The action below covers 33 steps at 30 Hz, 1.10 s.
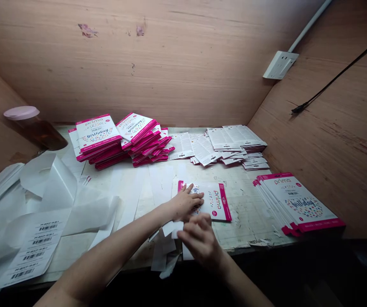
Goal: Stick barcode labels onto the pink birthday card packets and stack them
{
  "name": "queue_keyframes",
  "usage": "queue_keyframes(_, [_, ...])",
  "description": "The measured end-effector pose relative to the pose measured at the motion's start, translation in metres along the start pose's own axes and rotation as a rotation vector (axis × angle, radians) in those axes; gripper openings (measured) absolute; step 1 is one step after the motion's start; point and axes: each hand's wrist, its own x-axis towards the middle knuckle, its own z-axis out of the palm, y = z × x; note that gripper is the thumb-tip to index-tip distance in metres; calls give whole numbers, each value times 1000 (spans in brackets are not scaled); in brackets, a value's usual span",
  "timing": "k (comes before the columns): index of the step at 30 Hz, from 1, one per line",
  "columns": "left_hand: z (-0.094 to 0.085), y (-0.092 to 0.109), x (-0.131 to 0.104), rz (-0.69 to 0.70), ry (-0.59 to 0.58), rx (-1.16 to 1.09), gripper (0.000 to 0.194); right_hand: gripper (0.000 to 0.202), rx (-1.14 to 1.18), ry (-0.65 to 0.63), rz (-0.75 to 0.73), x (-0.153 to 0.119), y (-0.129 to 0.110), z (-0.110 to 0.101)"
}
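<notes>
My left hand [188, 202] lies with fingers spread on a white and pink "prima" birthday packet [217, 198], which rests sideways on the table. Just below it, my right hand [202, 241] is closed in a pinch near the packet's lower edge. Whatever its fingers hold is too small or hidden to make out. White paper scraps [167, 243] lie beside the right fingertips and hang over the table's front edge. At the left, a sheet of barcode stickers [33, 253] lies on a loose heap of backing paper [55, 179].
Pink-edged packets [98, 132] are piled at the back left. Face-down packets [234, 138] lie at the back right, and more packets [298, 202] overlap at the right. A lidded bottle [39, 128] leans by the left wall. A black cable [336, 74] hangs along the right wall.
</notes>
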Motion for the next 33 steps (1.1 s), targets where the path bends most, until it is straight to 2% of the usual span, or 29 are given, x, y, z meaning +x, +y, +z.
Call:
queue_keyframes(2, [0,-2,0,5,-6,-36,74,19,5,-41,-92,-12,-14,0])
queue_keyframes(4, [-2,-2,-1,4,-18,-58,77,19,115,-54,-97,-20,-21,-6])
queue_keyframes(6, [-4,-1,-1,2,-27,-63,75,15,287,-37,87,-23,-12,-16])
queue_keyframes(8, [-6,0,-1,-5,-33,-56,74,8,402,-21,430,-24,18,-26])
queue_keyframes(10, [-6,2,0,-14,-31,-41,74,8,432,-30,763,-25,61,-32])
queue_keyframes(11, [-5,2,0,-19,-23,-31,74,14,447,-44,857,-27,84,-32])
queue_keyframes(13, [-4,3,0,-32,-2,-15,74,25,471,-86,939,-30,122,-28])
queue_keyframes(15, [-4,3,0,-45,14,-6,73,29,447,-118,937,-31,145,-21])
queue_keyframes(17, [-3,2,0,-53,25,-9,73,26,345,-146,899,-30,153,-14])
queue_keyframes(23, [4,-1,-1,-41,71,-30,70,15,125,-209,846,-24,144,-5])
queue_keyframes(26, [7,-3,0,-18,83,-31,68,14,-70,-226,809,-27,140,0])
queue_keyframes(28, [7,-3,0,-15,80,-34,66,20,-224,-225,788,-31,140,4])
queue_keyframes(33, [3,-1,-1,-24,61,-37,66,49,-468,-223,743,-30,152,11])
